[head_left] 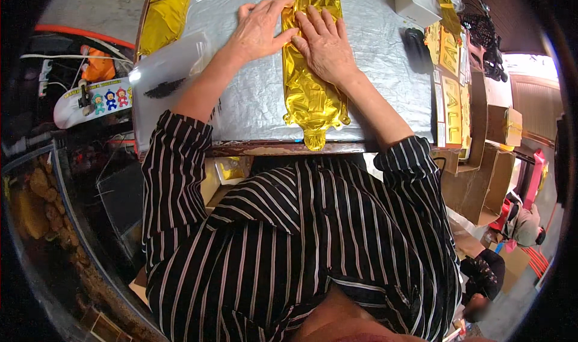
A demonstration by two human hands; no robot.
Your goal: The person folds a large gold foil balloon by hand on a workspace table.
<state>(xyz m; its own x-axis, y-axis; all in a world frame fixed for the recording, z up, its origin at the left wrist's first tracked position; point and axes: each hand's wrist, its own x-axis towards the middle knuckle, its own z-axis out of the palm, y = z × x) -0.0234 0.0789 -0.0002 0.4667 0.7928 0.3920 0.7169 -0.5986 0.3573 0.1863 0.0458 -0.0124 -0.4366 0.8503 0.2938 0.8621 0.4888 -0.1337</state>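
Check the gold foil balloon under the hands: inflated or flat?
Flat. The gold foil balloon lies crinkled on the silver-covered table, with the left hand and right hand pressing on it.

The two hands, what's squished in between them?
In the head view, a long gold foil balloon runs between the left hand and the right hand; both press on it.

Foil balloon [310, 95] on table [385, 59] centre; box [415, 2] far right; both hands on balloon.
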